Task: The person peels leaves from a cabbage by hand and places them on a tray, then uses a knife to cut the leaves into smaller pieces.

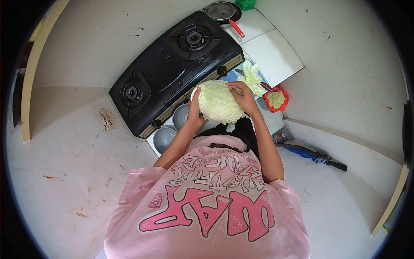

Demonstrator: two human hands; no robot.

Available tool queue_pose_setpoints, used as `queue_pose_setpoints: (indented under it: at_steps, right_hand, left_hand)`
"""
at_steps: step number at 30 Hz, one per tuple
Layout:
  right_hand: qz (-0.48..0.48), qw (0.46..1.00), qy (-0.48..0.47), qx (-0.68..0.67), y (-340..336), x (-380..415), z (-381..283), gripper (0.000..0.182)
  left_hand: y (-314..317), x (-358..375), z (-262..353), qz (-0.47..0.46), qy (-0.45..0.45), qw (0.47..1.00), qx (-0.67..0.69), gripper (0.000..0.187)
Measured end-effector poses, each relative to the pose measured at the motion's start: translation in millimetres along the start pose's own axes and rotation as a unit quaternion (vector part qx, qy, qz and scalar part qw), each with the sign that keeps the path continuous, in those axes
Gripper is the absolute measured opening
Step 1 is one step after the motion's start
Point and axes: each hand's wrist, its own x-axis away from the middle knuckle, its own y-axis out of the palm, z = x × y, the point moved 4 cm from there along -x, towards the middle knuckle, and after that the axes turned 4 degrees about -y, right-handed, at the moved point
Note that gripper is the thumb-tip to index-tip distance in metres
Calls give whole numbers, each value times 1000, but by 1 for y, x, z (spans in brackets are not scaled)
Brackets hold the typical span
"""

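Note:
A round, pale green cabbage [217, 103] is held up in front of my body, near the front edge of the stove. My left hand [195, 111] grips its left side, thumb pointing up along the leaves and the other fingers mostly hidden. On the opposite side, my right hand [246, 98] presses against the upper right of the cabbage with bent fingers. Just beyond that hand, loose cabbage leaves [251, 78] lie on a blue surface [234, 75], partly covered. A dark red chili [268, 87] rests beside them.
A black two-burner stove [166, 71] fills the counter at the left. Two grey bowls [164, 139] [181, 115] sit along its front. A red bag [282, 106] holds greenish bits. Behind are a red-handled strainer [221, 11] and a green basket [246, 4]. A blue umbrella-like item [308, 154] lies right.

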Motion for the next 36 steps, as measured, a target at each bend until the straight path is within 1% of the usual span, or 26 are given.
queue_pose_setpoints:
  at_steps: [3,6,9,11,15,18,21,24,27,30,33,36]
  right_hand:
    - [27,1000,5,9,0,-4,6,23]
    - [26,995,95,-29,0,-12,20,17]
    - [12,981,177,-78,-2,-17,18,13]
    - [40,985,143,-92,-4,-17,6,13]
    - [84,987,71,-115,-6,-15,3,14]
    - [95,979,58,-173,-3,-12,-5,13]
    - [100,979,21,-178,2,-11,-19,13]
    - [86,993,16,-78,1,-12,-27,21]
    - [98,995,-21,-24,-2,-16,-43,26]
    - [53,996,7,74,1,-24,-39,26]
    - [32,999,43,8,3,-28,-30,25]
    - [68,997,32,-18,3,-25,-39,20]
  left_hand:
    - [-2,-14,-5,0,22,999,32,101]
    - [22,21,5,42,40,998,2,101]
    - [30,29,7,68,47,996,-17,103]
    - [34,30,6,78,48,996,-12,106]
    - [40,33,9,83,37,996,5,112]
    - [37,27,9,67,34,997,-6,117]
    - [33,22,9,78,21,997,-15,119]
    - [37,28,10,94,20,995,-9,123]
    - [40,30,12,93,24,995,-14,112]
    - [50,43,16,84,42,996,-5,93]
    - [50,33,14,66,74,995,27,81]
    - [43,12,14,16,80,995,60,76]
